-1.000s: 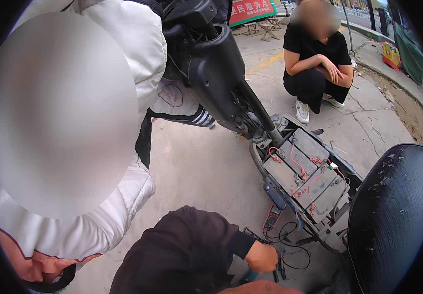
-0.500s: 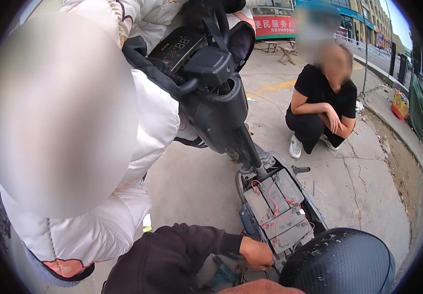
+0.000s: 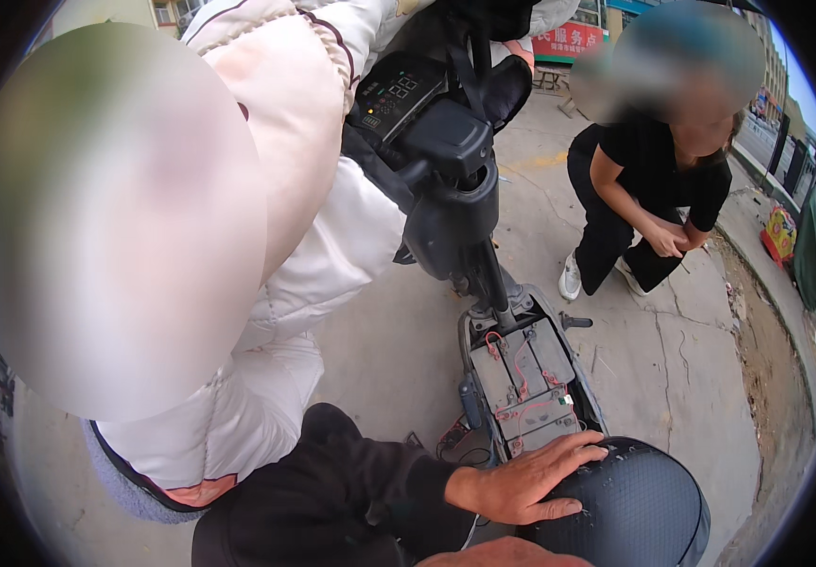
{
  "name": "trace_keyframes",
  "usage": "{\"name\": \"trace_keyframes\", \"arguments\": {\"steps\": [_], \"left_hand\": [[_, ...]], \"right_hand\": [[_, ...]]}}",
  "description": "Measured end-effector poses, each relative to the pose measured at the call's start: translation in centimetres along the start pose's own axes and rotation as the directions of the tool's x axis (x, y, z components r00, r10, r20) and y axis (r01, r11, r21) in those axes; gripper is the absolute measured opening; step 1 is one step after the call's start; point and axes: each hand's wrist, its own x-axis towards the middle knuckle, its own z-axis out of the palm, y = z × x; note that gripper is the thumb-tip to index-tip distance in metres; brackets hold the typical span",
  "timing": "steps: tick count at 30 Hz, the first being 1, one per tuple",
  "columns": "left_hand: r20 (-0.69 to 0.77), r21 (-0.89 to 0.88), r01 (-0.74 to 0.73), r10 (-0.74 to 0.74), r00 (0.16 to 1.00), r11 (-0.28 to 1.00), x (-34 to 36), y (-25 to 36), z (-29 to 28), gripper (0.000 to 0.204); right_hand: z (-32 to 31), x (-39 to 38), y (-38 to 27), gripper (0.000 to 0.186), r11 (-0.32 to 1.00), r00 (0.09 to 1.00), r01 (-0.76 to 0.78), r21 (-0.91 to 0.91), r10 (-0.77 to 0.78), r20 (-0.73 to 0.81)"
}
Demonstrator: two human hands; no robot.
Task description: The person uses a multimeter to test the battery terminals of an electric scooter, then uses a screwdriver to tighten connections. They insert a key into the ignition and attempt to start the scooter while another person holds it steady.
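The left hand (image 3: pixel 526 482) is resting palm down on the black seat (image 3: pixel 621 510), its fingers stretching over the near side of the top and its thumb standing well apart from them. It is lying spread out and loose, not closing around anything. The right hand is staying out of sight, so I cannot tell how it is being held. A dark sleeve (image 3: pixel 408 491) is covering the left forearm right up to the wrist.

Just beyond the left fingers, a row of grey batteries (image 3: pixel 512 378) is sitting in the open floor of the scooter (image 3: pixel 451 227) — red wires (image 3: pixel 524 369) are looping across their tops. To the left of that hand, near the wrist, a small red-and-black device (image 3: pixel 452 437) is lying on the ground beside a black cable (image 3: pixel 474 458).

Farther ahead of the hand, the scooter's front column is rising toward a lit screen (image 3: pixel 399 94). White padded cloth (image 3: pixel 332 246) is bulging along the left of the column, well apart from the hand. Ahead and to the right — past the batteries — a person in black (image 3: pixel 654 165) is squatting and leaning forward, bringing both hands together by the knees.
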Motion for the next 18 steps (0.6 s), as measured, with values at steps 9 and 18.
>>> {"name": "trace_keyframes", "arguments": {"steps": [9, 18], "left_hand": [[-0.087, -0.004, 0.032, -0.033, 0.996, 0.999, 0.8, 1.4, 1.7, 0.073], [-0.088, 0.009, 0.001, -0.001, 0.996, 1.0, 0.9, 1.1, 1.9, 0.073]], "right_hand": [[-0.2, -6.6, 2.7, 0.049, 0.99, 0.981, -0.028, -0.136, 0.054, 0.186], [-3.5, -11.3, -3.0, 0.038, 0.999, 0.987, 0.003, 0.035, -0.009, 0.162]]}}
